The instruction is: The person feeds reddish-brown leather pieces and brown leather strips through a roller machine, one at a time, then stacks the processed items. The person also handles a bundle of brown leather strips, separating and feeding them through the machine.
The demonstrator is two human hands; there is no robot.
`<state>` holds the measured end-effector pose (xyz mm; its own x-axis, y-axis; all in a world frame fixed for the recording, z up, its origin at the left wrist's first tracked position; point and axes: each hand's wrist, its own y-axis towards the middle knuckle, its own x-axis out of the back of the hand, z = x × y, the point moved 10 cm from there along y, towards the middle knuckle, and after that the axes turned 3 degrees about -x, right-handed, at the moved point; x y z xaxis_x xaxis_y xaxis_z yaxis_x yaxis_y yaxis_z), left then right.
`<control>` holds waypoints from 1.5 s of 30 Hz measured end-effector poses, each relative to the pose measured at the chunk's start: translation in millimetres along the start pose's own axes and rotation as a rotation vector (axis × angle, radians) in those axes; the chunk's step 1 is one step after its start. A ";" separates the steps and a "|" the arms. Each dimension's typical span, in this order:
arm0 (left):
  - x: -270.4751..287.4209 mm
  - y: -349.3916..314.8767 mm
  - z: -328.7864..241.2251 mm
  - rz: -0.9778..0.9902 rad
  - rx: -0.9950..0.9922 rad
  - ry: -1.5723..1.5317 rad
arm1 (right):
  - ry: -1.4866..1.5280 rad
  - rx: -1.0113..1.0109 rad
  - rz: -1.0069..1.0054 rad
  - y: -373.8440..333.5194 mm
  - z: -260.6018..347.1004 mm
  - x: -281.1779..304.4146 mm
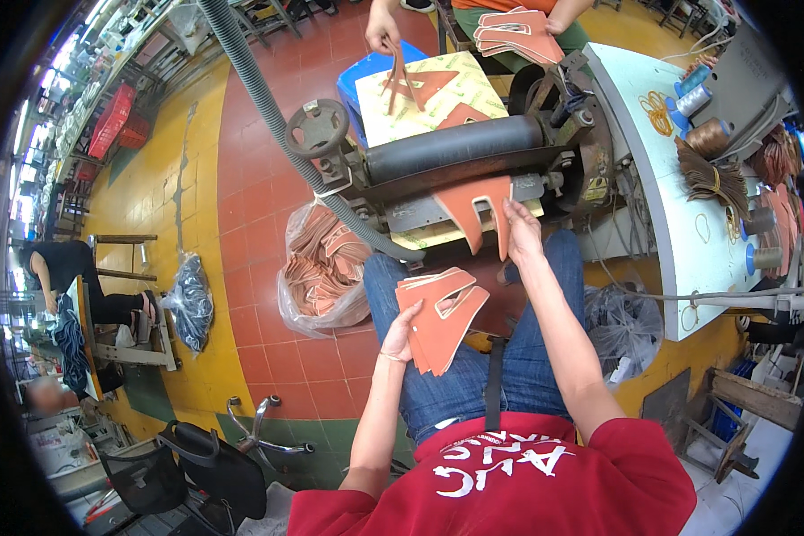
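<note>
My left hand [402, 334] is closed on a stack of orange-brown cut leather pieces [427, 332] with pale edges and slots, held above my lap. My right hand [523, 232] pinches the near edge of a single slotted leather piece [463, 205]. That piece lies over the metal feed plate [413, 213] of a roller machine, its far edge at the dark roller [456, 150]. Past the roller, a person's hand [383, 32] lifts thin leather strips [397, 76] above a yellowish board [380, 121]. Their other hand [563, 16] holds a fanned stack of leather pieces [520, 37].
A clear plastic bag of leather pieces [322, 277] stands on the floor left of my knee. The machine has a handwheel [323, 128] and a grey hose [257, 79]. On the right, a white table [639, 134] carries thread spools [710, 138]. Chairs [214, 469] stand behind left.
</note>
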<state>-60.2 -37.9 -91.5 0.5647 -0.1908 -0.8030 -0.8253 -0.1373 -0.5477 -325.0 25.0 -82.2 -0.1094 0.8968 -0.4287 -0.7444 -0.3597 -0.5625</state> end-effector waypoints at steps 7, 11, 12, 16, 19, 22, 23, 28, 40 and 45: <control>-18.5 0.4 -4.2 0.119 -0.043 -0.020 | -0.268 0.464 -0.160 -54.1 17.9 -4.4; -30.7 -2.9 -4.9 0.171 -0.025 -0.229 | -0.621 0.231 -0.001 -94.8 -20.1 -4.8; -36.4 -4.0 -4.3 0.205 -0.010 -0.227 | -0.744 0.173 0.131 -106.2 -28.4 -10.9; -48.2 -7.8 -3.3 0.203 -0.016 -0.080 | -1.113 0.638 0.466 -160.6 -2.1 -53.6; -54.7 -10.6 -4.8 0.171 -0.041 0.062 | -1.262 0.732 0.534 -173.1 6.0 -65.7; -59.2 -12.2 -2.9 0.155 -0.037 0.122 | -1.302 0.798 0.493 -179.5 13.8 -67.6; -61.4 -12.7 -1.9 0.168 -0.040 0.124 | -1.296 0.806 0.491 -182.3 13.6 -67.4; -53.2 -12.4 7.4 0.093 -0.021 0.137 | -1.295 0.948 0.391 -197.0 21.3 -62.9; -67.4 -16.4 10.2 0.109 0.037 0.232 | -1.412 0.976 0.485 -205.5 32.7 -80.5; -74.1 -15.3 9.8 0.118 0.032 0.504 | -1.284 0.790 0.599 -205.9 28.5 -86.8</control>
<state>-89.5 -12.1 -26.0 0.3934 -0.6491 -0.6511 -0.8790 -0.0581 -0.4733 -181.0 28.6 90.9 -0.6400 0.4431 0.6278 -0.4853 -0.8665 0.1169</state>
